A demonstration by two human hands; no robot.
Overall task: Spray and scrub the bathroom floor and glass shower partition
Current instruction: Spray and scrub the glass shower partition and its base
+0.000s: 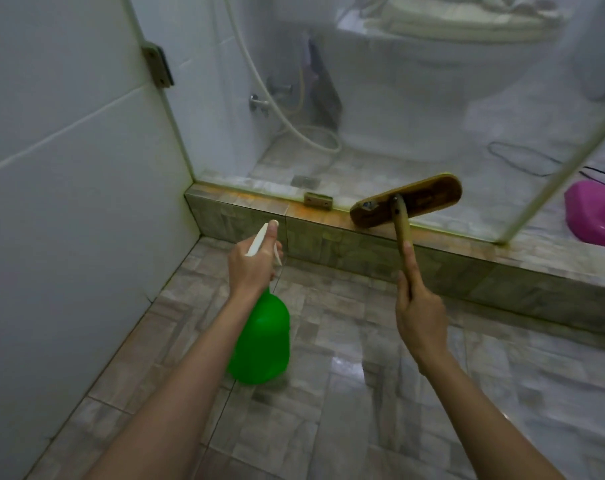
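Observation:
My left hand [254, 261] grips the white trigger head of a green spray bottle [261, 341], nozzle aimed at the low tiled kerb [332, 244]. My right hand [420, 313] holds the wooden handle of a scrub brush [406, 204]. The brush's flat wooden back faces me, and its head rests against the bottom of the glass shower partition [380, 98], just above the kerb. Wet grey floor tiles [328, 393] lie below both hands. Orange staining runs along the kerb's top edge.
A white tiled wall [69, 168] closes the left side, with a metal hinge [157, 64] on the glass edge. Behind the glass stand a toilet [432, 81], a shower hose [315, 140] and a valve. A pink plastic object [593, 213] sits at the right edge.

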